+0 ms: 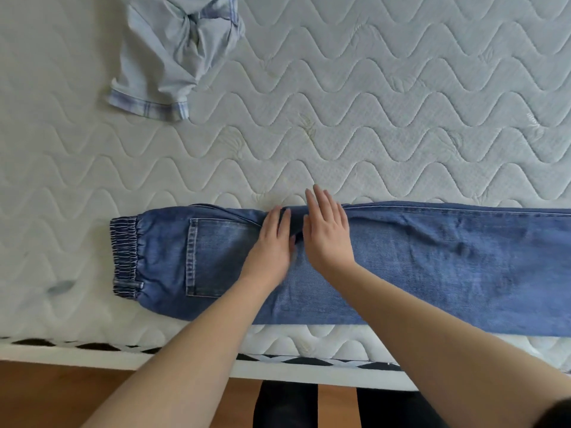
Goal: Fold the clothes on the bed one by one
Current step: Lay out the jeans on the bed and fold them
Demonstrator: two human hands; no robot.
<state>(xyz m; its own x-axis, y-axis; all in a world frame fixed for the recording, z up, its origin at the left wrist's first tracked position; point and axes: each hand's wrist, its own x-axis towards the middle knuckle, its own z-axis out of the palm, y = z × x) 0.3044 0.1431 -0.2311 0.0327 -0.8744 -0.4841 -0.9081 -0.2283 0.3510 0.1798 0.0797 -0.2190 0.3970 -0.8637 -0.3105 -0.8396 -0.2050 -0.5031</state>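
Blue jeans (417, 264) lie folded lengthwise along the near edge of the bed, with the elastic waistband at the left and the legs running off the right side of the view. A back pocket faces up. My left hand (272, 242) lies flat on the denim just right of the pocket, fingers straight. Beside it, my right hand (327, 233) presses flat on the jeans, its fingertips reaching the far folded edge. A crumpled light blue shirt (173, 54) with plaid cuffs lies at the far left of the bed.
The white quilted mattress (386, 103) fills most of the view. Its near edge (309, 344) has a black-and-white trim, with wooden floor (61, 396) below. My dark-clad legs (287, 406) stand close to the bed.
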